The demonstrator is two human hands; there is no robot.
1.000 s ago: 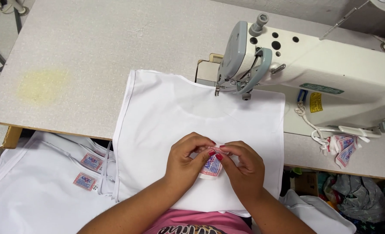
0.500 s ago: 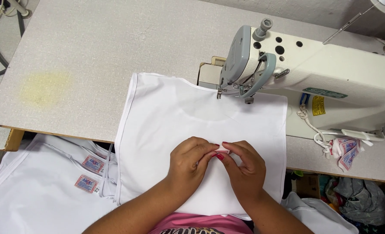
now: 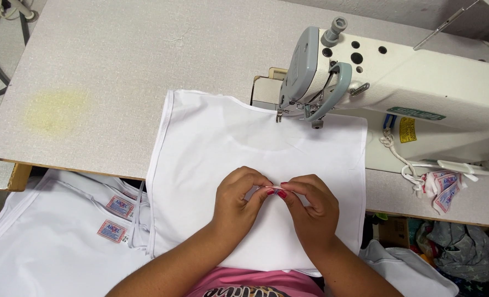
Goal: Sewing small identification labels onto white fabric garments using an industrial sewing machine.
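Grey table (image 3: 118, 66): one white panel (image 3: 217, 143), two hands' fingers (image 3: 255, 190) pinching one small label (image 3: 275, 190).

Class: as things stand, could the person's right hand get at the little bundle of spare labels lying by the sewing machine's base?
Probably yes. The right hand is busy pinching a small label together with the left hand, but only bare table lies between it and the label bundle.

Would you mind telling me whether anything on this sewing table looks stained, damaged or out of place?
One thing stands out: a yellowish stain discolours the grey table left of the white fabric panel. The panel itself lies flat and looks clean.
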